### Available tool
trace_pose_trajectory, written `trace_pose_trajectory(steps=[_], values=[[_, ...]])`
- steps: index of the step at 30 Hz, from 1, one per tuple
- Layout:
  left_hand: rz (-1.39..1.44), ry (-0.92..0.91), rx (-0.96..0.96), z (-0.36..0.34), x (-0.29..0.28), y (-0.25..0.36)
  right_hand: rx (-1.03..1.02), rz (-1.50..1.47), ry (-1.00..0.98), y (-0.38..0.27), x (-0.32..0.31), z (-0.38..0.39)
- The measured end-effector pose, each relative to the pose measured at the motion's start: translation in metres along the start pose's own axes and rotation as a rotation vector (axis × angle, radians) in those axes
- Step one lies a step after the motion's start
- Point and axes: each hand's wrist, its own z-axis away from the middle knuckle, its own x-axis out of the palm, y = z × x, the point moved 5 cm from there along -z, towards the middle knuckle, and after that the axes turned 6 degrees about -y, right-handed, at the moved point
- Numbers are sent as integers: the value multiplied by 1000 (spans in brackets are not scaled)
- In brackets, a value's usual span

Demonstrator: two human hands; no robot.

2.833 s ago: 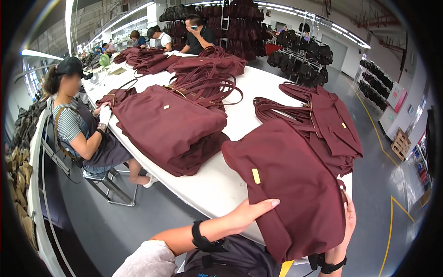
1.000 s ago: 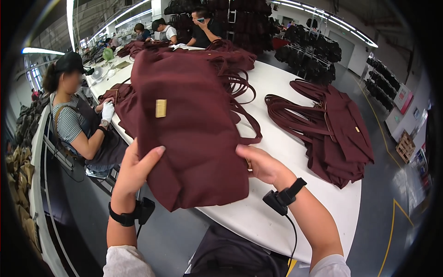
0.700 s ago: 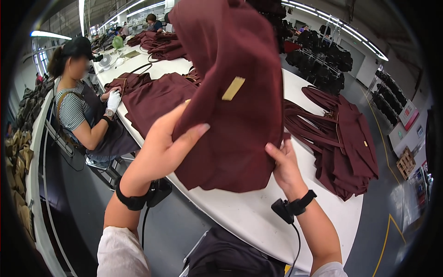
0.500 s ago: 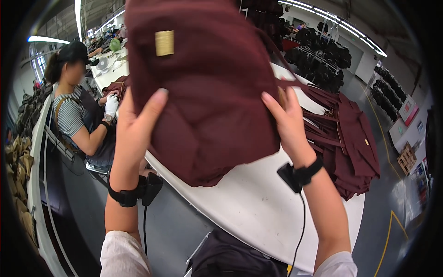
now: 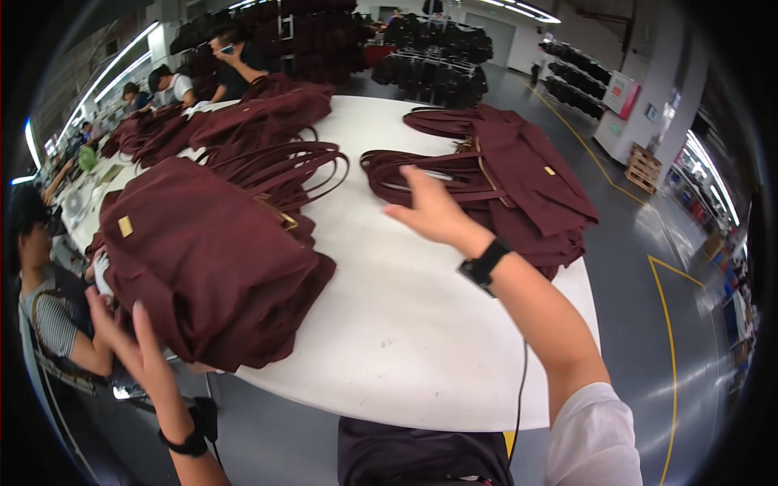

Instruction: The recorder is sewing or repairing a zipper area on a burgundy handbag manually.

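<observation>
A maroon bag with a small gold tag lies on the left part of the white table, more maroon cloth showing under it. My left hand, fingers spread, is at the near left side of this bag; whether it touches the cloth I cannot tell. Above the table's middle, my right hand is open and holds nothing. It is nearest to the looped straps of a pile of maroon bags on the right, which also shows a gold tag and a zip.
Further maroon bags lie along the table's far left. A co-worker in a striped top sits at the left, a white-gloved hand close to the near bag. More people are at the far left. Racks of dark goods and a wooden pallet stand beyond.
The maroon bag held up between both hands now lies on the left of the table, let go. My hands have moved apart, and the view has swung.
</observation>
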Motion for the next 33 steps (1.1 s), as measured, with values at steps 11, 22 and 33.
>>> trace_pose_trajectory(steps=[11,22,33], values=[[30,-392,515,83,39,110,723,761,-136,197,-95,163],[533,-935,324,139,112,157,381,622,4,72,-128,132],[979,-1175,-661,212,152,118,70,93,-291,-13,-77,144]])
